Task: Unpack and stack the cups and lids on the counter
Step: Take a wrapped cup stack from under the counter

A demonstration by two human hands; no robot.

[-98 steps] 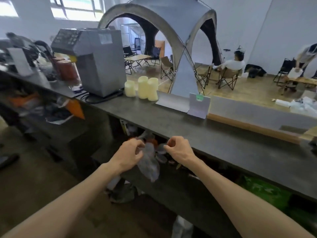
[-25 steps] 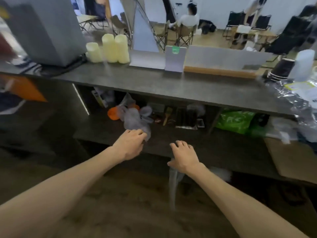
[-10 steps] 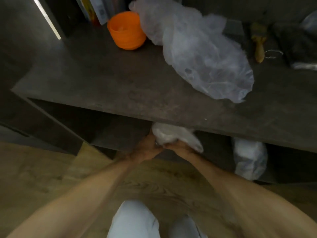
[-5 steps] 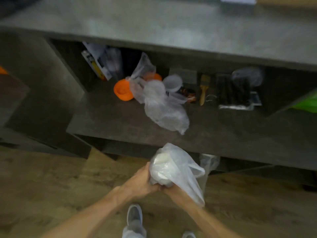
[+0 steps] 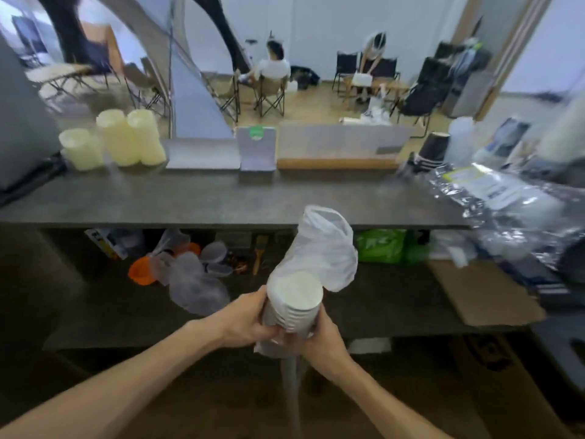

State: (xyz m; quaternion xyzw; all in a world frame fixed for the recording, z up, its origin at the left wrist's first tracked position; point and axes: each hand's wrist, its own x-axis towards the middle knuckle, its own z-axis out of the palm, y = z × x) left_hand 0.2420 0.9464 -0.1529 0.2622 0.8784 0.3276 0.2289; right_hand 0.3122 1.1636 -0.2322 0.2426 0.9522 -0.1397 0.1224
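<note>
The stack of white cups [image 5: 296, 307], lifted from the low shelf a moment ago, is now gripped by the left hand [image 5: 250, 321] and right hand [image 5: 319, 339] below the counter [image 5: 202, 201], its plastic bag [image 5: 323, 248] half pulled off, ready for unpacking.

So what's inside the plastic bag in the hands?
A stack of white cups shows at the end of the bag nearest the camera, gripped by the left hand and right hand. The bag's far end is crumpled and opaque; anything there is hidden.

Both hands [image 5: 285, 324] grip bagged cup stack [image 5: 297, 299] below counter [image 5: 202, 201].
</note>
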